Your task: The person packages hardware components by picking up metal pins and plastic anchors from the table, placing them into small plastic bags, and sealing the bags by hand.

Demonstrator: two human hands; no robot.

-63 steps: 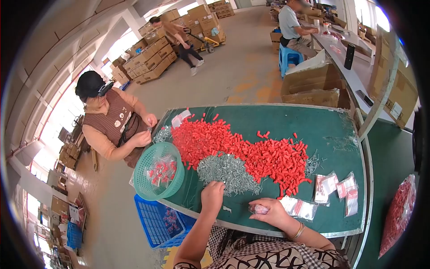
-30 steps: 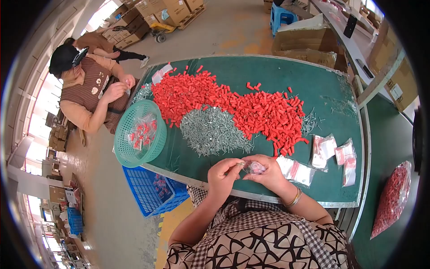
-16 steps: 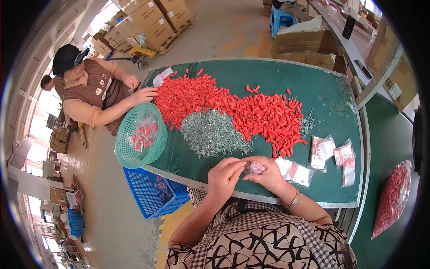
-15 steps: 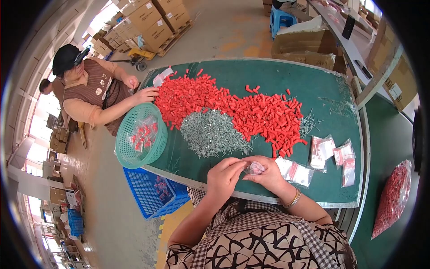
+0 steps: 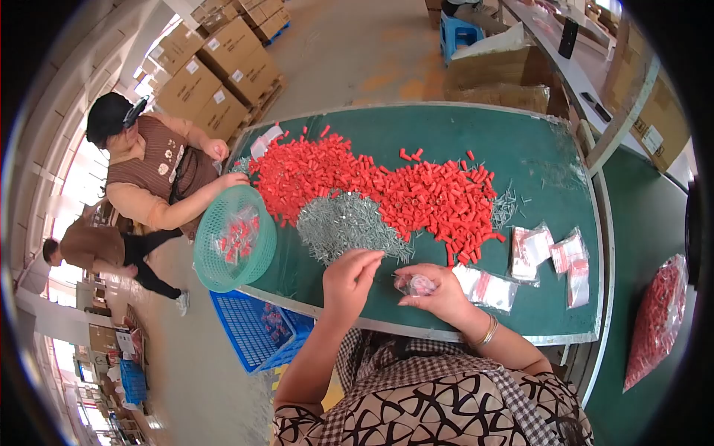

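Observation:
My right hand (image 5: 440, 294) is closed around a small clear plastic bag (image 5: 415, 285) with pinkish-red marking, just above the table's near edge. To its left, my left hand (image 5: 349, 284) has thumb and fingertips pressed together beside the near edge of a heap of grey metal screws (image 5: 343, 227). Whatever sits in that pinch is too small to make out. Behind and around the screws spreads a long pile of red plastic plugs (image 5: 446, 197). Flat packs of clear bags (image 5: 491, 288) lie right beside my right hand.
More bag packs (image 5: 532, 249) rest on the green table (image 5: 520, 149) at right. A green basket (image 5: 260, 256) with filled bags stands at the left edge, above a blue crate (image 5: 249, 334). A co-worker (image 5: 160, 160) reaches in at far left; another person (image 5: 111, 249) is behind.
My left hand has left the bag and moved left to the screw heap's edge, while my right hand keeps the bag. A person walking at left has come into fuller view.

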